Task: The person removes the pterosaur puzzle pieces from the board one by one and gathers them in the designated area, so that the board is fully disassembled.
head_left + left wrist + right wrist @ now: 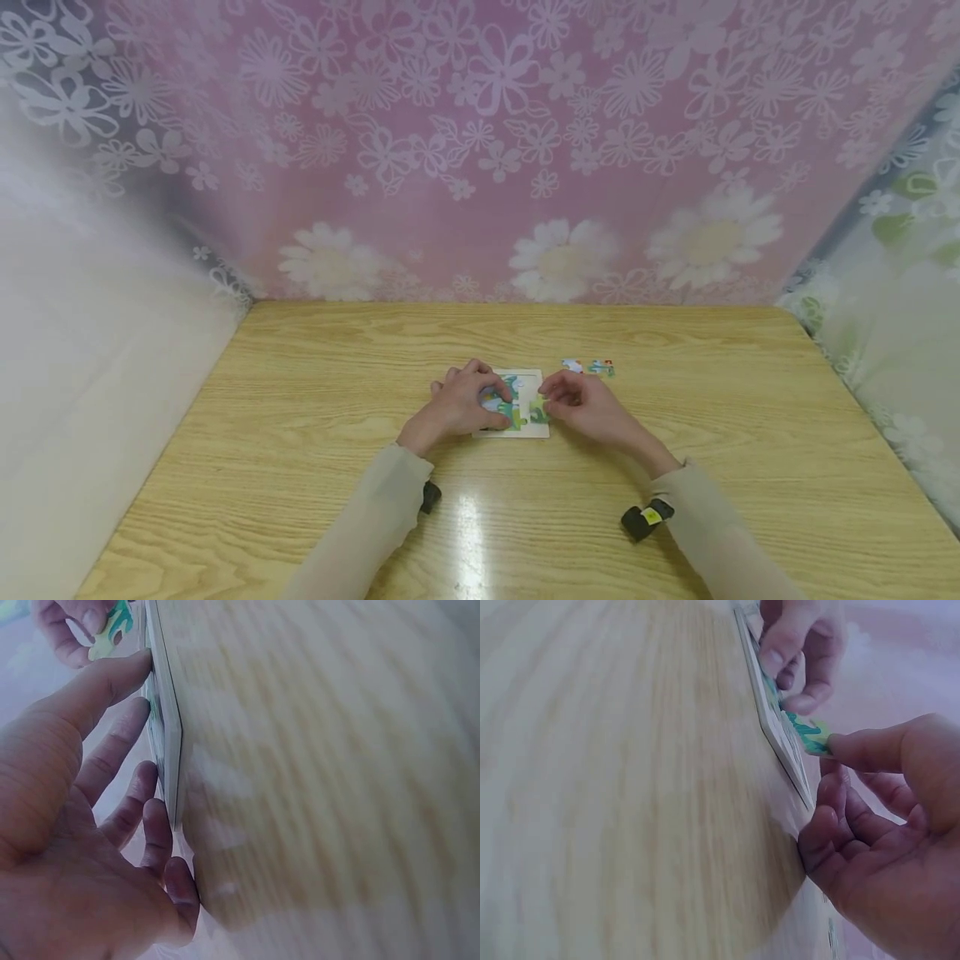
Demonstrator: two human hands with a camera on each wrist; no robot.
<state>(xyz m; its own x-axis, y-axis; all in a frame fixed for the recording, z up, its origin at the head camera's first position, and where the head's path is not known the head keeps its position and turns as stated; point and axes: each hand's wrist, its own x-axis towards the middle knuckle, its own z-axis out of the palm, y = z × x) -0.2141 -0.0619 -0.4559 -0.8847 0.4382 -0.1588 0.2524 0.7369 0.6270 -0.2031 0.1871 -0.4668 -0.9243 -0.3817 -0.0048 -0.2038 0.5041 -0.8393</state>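
A white-rimmed puzzle board [531, 374] lies flat on the wooden table, partly filled with green and blue pieces. My left hand [459, 406] rests on its left side, thumb and fingertips touching the pieces, as the left wrist view [82, 787] also shows. Between thumb and finger, my right hand [592, 408] pinches a green puzzle piece [538, 409], held tilted just above the board's right side. In the right wrist view the puzzle piece [808, 735] shows green and yellow, with its edge close to the board.
Two loose puzzle pieces, one mostly white [572, 365] and one green and red [602, 367], lie on the table [315, 400] beyond my right hand. A pink flowered curtain [450, 167] hangs behind the table's far edge.
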